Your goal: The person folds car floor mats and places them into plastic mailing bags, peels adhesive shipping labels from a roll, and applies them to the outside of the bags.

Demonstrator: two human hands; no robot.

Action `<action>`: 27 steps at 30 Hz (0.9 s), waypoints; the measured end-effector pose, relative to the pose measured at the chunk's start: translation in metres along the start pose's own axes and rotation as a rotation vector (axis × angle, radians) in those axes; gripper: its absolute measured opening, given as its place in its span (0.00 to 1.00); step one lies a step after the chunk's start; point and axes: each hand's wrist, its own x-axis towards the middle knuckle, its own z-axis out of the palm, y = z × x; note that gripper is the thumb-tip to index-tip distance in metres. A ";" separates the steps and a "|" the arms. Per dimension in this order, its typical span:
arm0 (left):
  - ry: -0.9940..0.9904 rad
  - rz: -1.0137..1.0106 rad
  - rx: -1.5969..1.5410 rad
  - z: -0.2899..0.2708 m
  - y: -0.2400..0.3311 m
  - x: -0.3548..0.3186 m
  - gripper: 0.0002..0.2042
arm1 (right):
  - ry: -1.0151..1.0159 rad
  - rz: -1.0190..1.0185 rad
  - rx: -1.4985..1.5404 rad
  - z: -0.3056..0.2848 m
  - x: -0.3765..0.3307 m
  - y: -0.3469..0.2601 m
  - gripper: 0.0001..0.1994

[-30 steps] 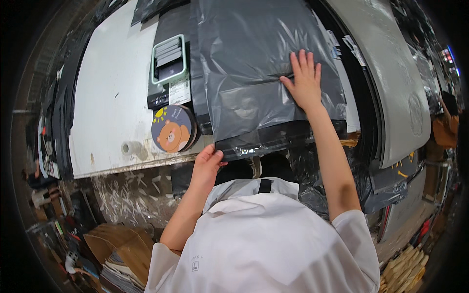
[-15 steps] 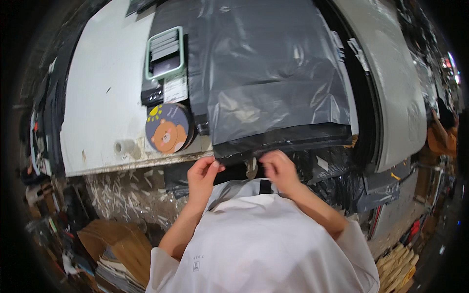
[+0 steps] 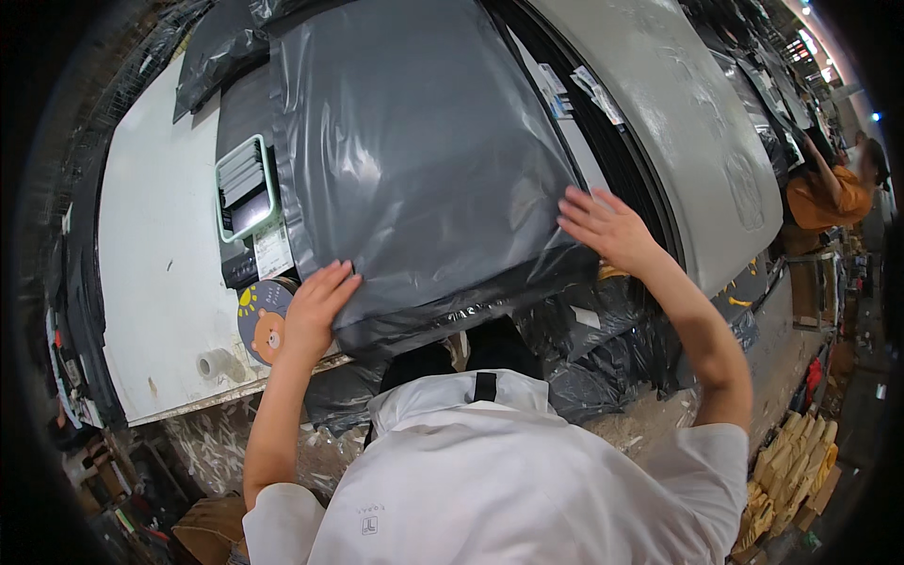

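A large dark grey plastic bag point(image 3: 414, 160) lies flat on the table, its black flap edge hanging over the near side. My left hand point(image 3: 322, 299) rests on the bag's near left corner, fingers stretched out. On the right edge of the bag lies my right hand point(image 3: 603, 226), flat with fingers spread. Neither hand grips anything. Close to the left hand is a round mat point(image 3: 264, 320) with a bear and sun picture, partly covered by the hand and wrist.
Left of the bag stands a pale green tray point(image 3: 247, 188) holding grey strips. A white roll point(image 3: 218, 363) sits near the white table's point(image 3: 155, 254) front edge. Dark sheets and a large grey panel point(image 3: 650, 113) lie at right. Another person in orange point(image 3: 829, 193) is far right.
My hands have left the bag's front flap and moved apart, now flat on its left corner and right edge. The view has shifted, so the table appears turned and further left.
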 end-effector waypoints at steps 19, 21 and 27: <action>0.144 -0.475 0.121 0.039 0.008 0.052 0.25 | 0.110 1.093 0.357 0.025 0.106 -0.022 0.30; 0.173 -0.446 0.141 0.045 0.008 0.046 0.25 | 0.135 1.060 0.366 0.017 0.114 -0.022 0.33; 0.225 -0.521 -0.429 0.006 0.004 0.039 0.12 | 0.200 1.118 0.690 -0.041 0.098 -0.019 0.27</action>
